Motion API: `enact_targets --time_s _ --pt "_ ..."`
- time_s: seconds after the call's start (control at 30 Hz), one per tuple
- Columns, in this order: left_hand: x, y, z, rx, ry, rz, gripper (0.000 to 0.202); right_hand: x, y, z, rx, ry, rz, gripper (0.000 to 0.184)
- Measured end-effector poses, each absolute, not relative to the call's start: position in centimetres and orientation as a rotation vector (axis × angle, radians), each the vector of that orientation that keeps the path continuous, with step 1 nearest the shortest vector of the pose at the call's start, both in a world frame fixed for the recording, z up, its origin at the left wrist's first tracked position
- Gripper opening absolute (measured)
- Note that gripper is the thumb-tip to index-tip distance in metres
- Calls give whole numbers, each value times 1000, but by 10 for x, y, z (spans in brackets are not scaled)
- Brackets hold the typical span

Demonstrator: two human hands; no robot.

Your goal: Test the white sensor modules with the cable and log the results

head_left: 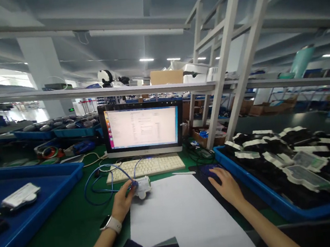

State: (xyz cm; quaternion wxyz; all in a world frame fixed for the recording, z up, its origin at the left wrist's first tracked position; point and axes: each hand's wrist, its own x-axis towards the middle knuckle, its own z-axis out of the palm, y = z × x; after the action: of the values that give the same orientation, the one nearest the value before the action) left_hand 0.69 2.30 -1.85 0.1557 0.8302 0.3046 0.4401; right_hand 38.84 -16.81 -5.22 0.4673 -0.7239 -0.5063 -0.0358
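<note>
My left hand [123, 200], with a watch on the wrist, pinches the plug end of a blue cable [86, 188] against a small white plastic device [143, 187]. The device rests at the upper left edge of the white paper sheets [178, 206]; whether the plug is fully seated in it cannot be made out. The cable loops over the table to the left of the keyboard [149, 166]. My right hand [227, 184] curves over a dark blue computer mouse [210, 171] on a black pad. A lit monitor [143, 128] stands behind the keyboard.
At the right, a blue tray [251, 186] holds several white devices [305, 176] on black lining. A second blue tray [53, 204] with a white device [21, 196] is at the left. A white pen [183, 173] lies by the keyboard. Shelf posts [220, 64] rise behind the mouse.
</note>
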Motion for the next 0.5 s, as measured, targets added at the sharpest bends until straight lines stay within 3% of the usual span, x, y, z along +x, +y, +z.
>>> enact_targets --time_s 0.2,0.5 --pt "10 22 -16 2359 848 1281 33 408 -194 -104 -1998 -1275 -229 50" --pt "13 16 -11 2334 835 1252 31 414 -187 -115 -2110 -1397 -179 48"
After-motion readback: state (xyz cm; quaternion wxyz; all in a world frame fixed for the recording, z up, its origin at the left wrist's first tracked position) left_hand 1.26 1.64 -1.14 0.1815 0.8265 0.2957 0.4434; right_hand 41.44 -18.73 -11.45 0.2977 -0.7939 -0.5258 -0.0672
